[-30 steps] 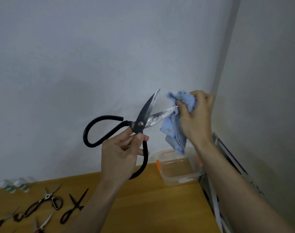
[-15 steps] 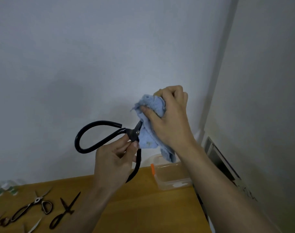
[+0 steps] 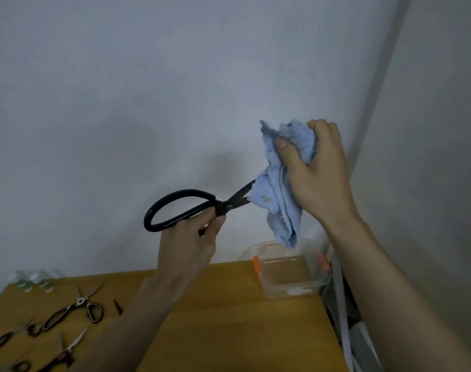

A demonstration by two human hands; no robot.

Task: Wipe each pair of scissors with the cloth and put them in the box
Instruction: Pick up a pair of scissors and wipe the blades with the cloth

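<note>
So from the head cam, the only view I've got: my left hand [image 3: 187, 241] is up in the air, fingers [image 3: 218, 221] pinched around the big black-handled iron scissors [image 3: 202, 208] right at the pivot, with one handle loop sticking out to the left. My right hand [image 3: 316, 167] is clenched around the crumpled light blue cloth [image 3: 280, 189], thumb pressed into the folds, the loose end dangling down toward the box.

What changed: a second ago the blades were spread open and bare, and I only had the cloth at the tip of one. Half a second ago the cloth was bunched right up at the pivot. Now it sits further out along the blades, so only a short dark stretch shows near the pivot, and the tips are buried in the fabric. I'd say that's one wiping stroke running from pivot to tip, so this pair is probably close to done, maybe another pass.

The clear plastic box with orange clips [image 3: 286, 275] sits open on the wooden desk [image 3: 229, 318] at the far right corner, below the cloth, nothing in it as far as I can tell. Several smaller scissors [image 3: 73, 310] lie at the left end of the desk, waiting their turn.
</note>
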